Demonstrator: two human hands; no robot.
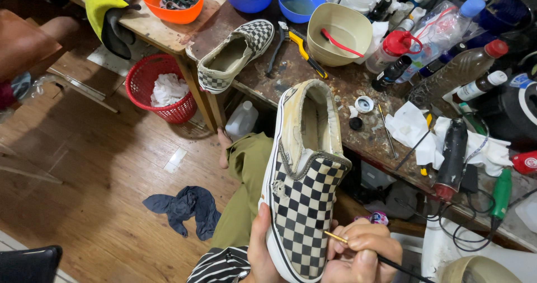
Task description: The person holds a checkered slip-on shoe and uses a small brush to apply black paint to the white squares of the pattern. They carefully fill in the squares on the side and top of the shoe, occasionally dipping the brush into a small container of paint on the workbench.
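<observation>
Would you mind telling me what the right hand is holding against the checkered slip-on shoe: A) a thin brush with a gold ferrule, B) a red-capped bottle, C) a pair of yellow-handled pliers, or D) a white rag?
A: the right hand pinches a thin brush, its gold end touching the checkered shoe that the left hand steadies; the pliers lie on the workbench.

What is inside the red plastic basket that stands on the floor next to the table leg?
The red basket holds crumpled white cloth or paper, heaped near the rim. Whatever lies under that heap cannot be seen, because the white material covers the bottom.
</observation>
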